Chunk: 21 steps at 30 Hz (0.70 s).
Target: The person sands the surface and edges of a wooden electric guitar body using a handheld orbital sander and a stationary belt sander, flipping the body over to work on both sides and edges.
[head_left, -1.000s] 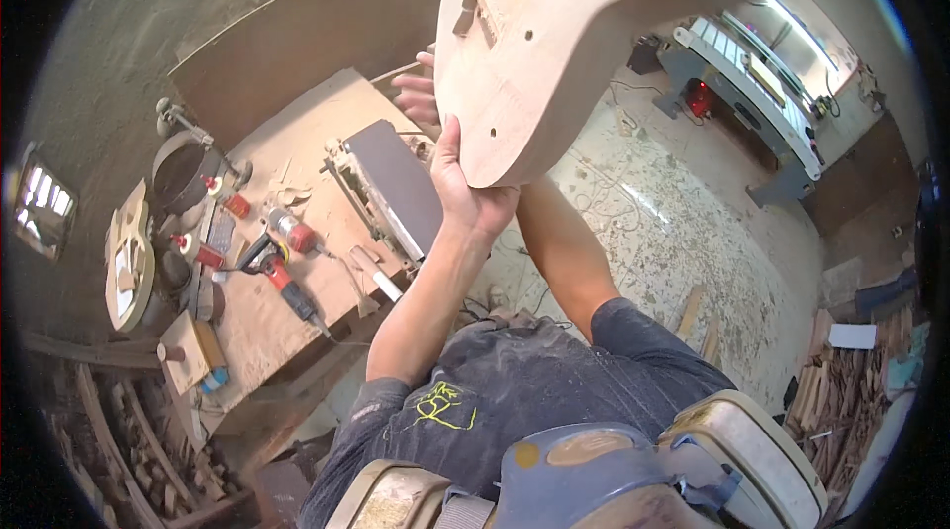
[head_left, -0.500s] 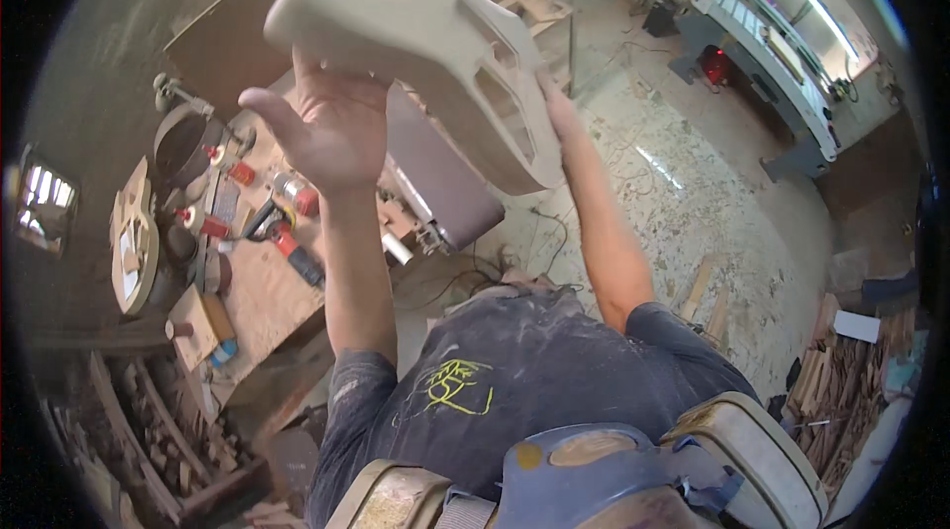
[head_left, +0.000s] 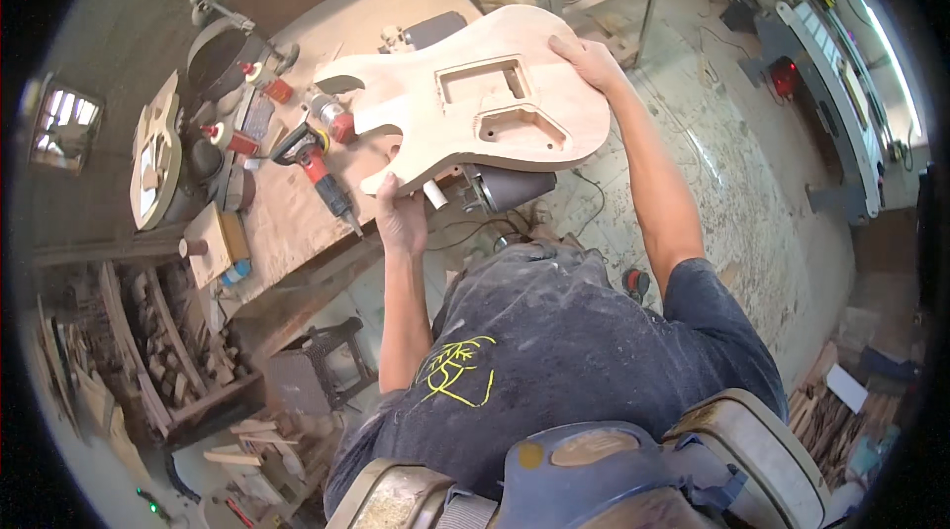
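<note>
While both hands, left hand (head_left: 401,217) and right hand (head_left: 586,62), grip the guitar body (head_left: 475,108), a dusty workbench (head_left: 297,212) lies just beneath it, sawdust floor (head_left: 752,202) beside.

Both arms raised forward from the lower edge, bare below short sleeves. Left forearm near-vertical, elbow slightly bent, wrist straight; left hand (head_left: 400,215) closed in a pinch grip, back of hand facing the camera. Right arm extended farther and to the right, elbow nearly straight; right hand (head_left: 588,62) flat, fingers curled over a far edge, thumb pointing left.
</note>
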Each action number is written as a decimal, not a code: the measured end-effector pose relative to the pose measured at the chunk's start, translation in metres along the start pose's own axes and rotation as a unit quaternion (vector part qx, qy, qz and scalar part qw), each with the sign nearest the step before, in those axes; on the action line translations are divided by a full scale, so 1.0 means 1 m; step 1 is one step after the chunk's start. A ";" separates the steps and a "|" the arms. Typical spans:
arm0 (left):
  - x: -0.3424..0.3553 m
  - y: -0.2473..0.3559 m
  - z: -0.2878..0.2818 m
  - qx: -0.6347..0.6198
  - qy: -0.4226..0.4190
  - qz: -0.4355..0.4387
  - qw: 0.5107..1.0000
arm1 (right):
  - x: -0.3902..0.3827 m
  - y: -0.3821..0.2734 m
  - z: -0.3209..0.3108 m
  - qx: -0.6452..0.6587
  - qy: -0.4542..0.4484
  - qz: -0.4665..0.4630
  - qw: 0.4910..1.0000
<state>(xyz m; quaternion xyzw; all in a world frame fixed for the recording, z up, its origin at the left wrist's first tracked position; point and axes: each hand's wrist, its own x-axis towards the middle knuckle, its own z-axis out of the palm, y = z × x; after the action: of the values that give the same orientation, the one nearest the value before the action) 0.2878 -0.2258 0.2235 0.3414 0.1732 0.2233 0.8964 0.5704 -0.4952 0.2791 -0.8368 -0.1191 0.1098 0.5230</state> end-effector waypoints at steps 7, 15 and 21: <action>-0.001 0.018 -0.022 -0.091 -0.088 -0.105 0.986 | 0.007 -0.008 0.008 0.005 -0.038 -0.003 0.999; 0.087 0.128 0.032 0.690 0.080 0.285 0.660 | 0.016 -0.016 0.008 -0.003 -0.089 0.009 0.996; 0.154 0.099 0.084 0.855 -0.135 0.078 0.495 | 0.030 -0.032 0.028 -0.039 -0.157 -0.031 0.986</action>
<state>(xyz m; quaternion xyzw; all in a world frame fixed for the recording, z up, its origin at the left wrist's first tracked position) 0.4279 -0.1247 0.3267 0.9789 0.1289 -0.0140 0.1582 0.5879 -0.4480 0.2944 -0.8249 -0.2302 0.2185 0.4677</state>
